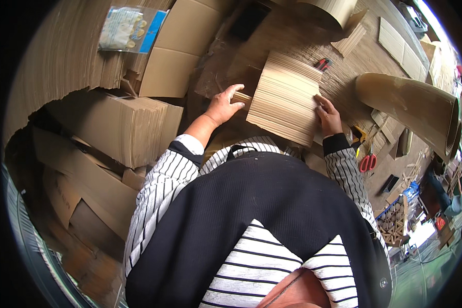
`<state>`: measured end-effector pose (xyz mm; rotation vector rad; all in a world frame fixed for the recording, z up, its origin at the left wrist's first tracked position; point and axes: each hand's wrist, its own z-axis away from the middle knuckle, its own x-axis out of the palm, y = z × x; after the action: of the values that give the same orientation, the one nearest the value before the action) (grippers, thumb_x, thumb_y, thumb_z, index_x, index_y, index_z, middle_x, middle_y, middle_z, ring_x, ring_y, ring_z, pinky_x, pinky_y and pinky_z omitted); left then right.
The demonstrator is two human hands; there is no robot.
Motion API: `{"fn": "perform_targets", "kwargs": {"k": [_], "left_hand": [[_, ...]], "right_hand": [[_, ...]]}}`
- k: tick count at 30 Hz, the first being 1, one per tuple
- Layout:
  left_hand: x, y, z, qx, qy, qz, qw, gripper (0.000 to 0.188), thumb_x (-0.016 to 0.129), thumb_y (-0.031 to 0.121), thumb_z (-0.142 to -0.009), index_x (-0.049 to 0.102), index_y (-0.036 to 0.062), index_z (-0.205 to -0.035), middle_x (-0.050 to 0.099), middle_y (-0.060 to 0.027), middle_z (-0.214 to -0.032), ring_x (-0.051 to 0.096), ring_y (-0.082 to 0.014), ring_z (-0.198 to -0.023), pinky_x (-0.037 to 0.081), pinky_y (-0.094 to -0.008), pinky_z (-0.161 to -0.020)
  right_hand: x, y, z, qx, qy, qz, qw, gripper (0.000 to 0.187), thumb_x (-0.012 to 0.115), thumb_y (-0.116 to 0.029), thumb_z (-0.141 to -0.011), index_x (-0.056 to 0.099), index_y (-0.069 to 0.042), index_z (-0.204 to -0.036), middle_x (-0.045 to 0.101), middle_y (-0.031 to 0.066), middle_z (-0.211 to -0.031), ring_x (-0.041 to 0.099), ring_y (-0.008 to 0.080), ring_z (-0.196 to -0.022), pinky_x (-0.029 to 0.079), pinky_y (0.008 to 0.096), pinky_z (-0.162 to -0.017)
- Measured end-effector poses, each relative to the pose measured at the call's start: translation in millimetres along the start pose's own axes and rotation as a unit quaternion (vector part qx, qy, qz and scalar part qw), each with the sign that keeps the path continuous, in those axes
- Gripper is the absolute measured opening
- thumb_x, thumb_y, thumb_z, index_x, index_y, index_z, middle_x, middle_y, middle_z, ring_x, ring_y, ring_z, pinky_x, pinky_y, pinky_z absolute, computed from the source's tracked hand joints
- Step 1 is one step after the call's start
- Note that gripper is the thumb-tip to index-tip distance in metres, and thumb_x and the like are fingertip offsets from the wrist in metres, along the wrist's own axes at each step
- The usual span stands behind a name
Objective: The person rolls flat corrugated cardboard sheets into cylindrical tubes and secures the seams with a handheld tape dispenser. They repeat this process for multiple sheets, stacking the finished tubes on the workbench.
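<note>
The stack of corrugated cardboard sheets (286, 97) stands on edge on the cardboard-covered desk (292, 41), held between both hands. The left hand (224, 106) lies flat, fingers together, against its left side; the right hand (328, 117) grips its right edge. Red-handled scissors (367, 162) lie to the right, and a clear plastic bag (128, 28) holding pale items rests on the folded boxes (123, 123).
</note>
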<state>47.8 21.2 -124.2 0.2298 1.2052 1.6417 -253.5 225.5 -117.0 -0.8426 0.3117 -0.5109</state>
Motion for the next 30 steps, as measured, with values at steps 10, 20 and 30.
{"fn": "perform_targets", "kwargs": {"k": [10,20,30], "left_hand": [[12.8,-21.3,34.2,-0.186,0.037,0.252,0.949,0.042,0.071,0.034,-0.087,0.063,0.0031,-0.114,0.068,-0.0071,-0.104,0.066,-0.0145,-0.087,0.052,-0.0293,-0.079],[44.7,-41.3,49.7,-0.014,0.124,0.030,0.992,0.061,0.081,0.016,-0.071,0.053,0.0008,-0.123,0.061,-0.0160,-0.116,0.059,-0.0330,-0.108,0.049,-0.0369,-0.093],[33.8,25.6,30.2,0.323,0.101,-0.269,0.902,0.094,0.086,0.021,-0.059,0.042,0.0161,-0.142,0.036,-0.0123,-0.142,0.037,-0.0343,-0.132,0.031,-0.0518,-0.108]], "right_hand": [[22.5,20.4,26.8,-0.055,-0.033,0.099,0.993,0.043,0.060,0.001,-0.091,0.057,-0.012,-0.132,0.047,-0.0062,-0.078,0.042,0.0044,-0.067,0.040,0.0204,-0.061],[39.3,2.5,39.8,-0.109,-0.058,0.345,0.931,0.055,0.065,0.002,-0.083,0.058,-0.018,-0.134,0.059,0.0001,-0.082,0.054,0.0101,-0.074,0.047,0.0251,-0.070],[50.1,8.5,45.7,-0.205,-0.030,0.416,0.885,0.050,0.066,-0.008,-0.084,0.058,-0.022,-0.131,0.067,0.0084,-0.113,0.066,0.0282,-0.095,0.054,0.0354,-0.080]]}}
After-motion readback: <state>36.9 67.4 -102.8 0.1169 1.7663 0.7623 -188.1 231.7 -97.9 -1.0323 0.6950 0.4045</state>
